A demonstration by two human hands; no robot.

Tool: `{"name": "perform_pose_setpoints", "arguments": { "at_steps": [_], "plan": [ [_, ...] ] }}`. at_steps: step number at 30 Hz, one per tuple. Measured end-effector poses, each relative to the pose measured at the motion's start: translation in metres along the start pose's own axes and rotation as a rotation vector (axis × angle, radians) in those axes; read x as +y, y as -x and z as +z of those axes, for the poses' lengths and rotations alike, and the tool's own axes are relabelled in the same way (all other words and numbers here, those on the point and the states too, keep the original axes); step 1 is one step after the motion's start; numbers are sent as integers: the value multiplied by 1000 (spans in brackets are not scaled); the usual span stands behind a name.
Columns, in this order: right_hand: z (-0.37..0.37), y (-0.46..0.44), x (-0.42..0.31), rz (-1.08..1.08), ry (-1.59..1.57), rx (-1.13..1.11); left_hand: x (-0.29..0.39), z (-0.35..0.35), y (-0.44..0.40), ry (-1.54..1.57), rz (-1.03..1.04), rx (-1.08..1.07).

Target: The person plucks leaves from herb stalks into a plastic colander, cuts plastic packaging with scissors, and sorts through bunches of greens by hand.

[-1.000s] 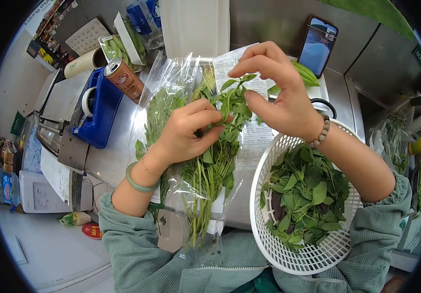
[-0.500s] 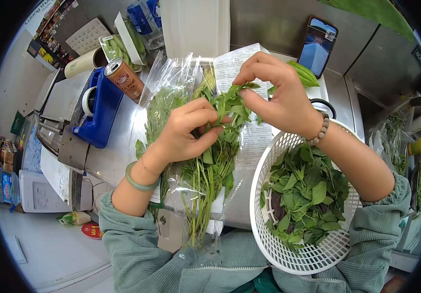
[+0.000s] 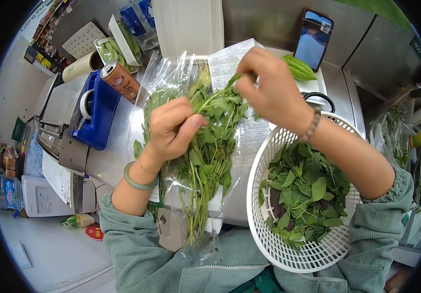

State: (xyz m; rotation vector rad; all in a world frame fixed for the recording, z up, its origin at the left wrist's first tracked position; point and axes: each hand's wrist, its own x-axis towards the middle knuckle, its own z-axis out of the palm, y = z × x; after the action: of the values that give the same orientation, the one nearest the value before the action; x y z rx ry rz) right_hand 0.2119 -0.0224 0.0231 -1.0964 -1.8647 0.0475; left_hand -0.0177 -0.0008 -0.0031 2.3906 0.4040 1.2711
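A: So, working down from the biggest thing, how is it all laid out?

B: The metal desk (image 3: 113, 161) stretches across, and a white basket (image 3: 255, 219) sits at its near right side, under the right forearm. Whether the desk bears it, I can't tell. A heap of picked leaves (image 3: 313, 188) lies in it.

A: And the herb bundle (image 3: 208, 151)?

B: Left of the basket, with clear plastic (image 3: 169, 71) about it. Its long axis points away from the body: bare stems reach past the near edge, leafy tops lie farther off, below the hands.

A: Which of the hands is nearer the basket?

B: The right hand (image 3: 271, 90); it's also farther out from the body. The left hand (image 3: 174, 127) is over the left side of the bundle, nearer the chest.

A: Are they gripping anything?

B: Both seem to hold one sprig (image 3: 218, 97). The left has its thumb closed over curled fingers, pinching the stem; the right is blurred, but its fingers look bent in at the other end.

A: How does that sprig lie?

B: Slantwise between them, rising outward from left to right, above the bundle's tops. From it, the basket is to the right and closer to the body.
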Motion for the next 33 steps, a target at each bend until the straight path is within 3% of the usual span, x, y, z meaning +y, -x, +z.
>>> {"name": "perform_pose_setpoints", "arguments": {
  "at_steps": [3, 6, 7, 10, 14, 17, 20, 24, 25, 29, 33],
  "plan": [
    [-12, -7, 14, 308, -103, -23, -2, -7, 1, -17, 32, 108],
    [-13, -8, 19, 511, -276, -179, -18, -1, 4, -62, -413, 193],
    [-8, -6, 19, 493, -288, -238, -16, 10, -1, 72, -518, 281],
    [-5, -6, 13, 398, -265, -409, -16, 8, -2, -119, -561, 99],
    [-4, -9, 4, 641, -444, -587, -19, 5, 0, -235, -541, 43],
    [9, -7, 20, 461, -402, -698, -21, 7, 3, -284, -468, 55],
    [7, -25, 2, 405, -143, -994, -12, 9, -2, -163, -511, 116],
    [25, -30, -2, 43, 197, -912, -8, 7, -5, -152, -473, 76],
    [30, -32, -7, 116, 357, -1032, -8, 7, -6, -170, -460, 42],
    [34, -24, -10, -19, 421, -1055, -8, 4, -7, -227, -389, -20],
    [12, -38, -16, 34, 402, -984, -12, 4, -4, -234, -439, -34]
  ]
}}
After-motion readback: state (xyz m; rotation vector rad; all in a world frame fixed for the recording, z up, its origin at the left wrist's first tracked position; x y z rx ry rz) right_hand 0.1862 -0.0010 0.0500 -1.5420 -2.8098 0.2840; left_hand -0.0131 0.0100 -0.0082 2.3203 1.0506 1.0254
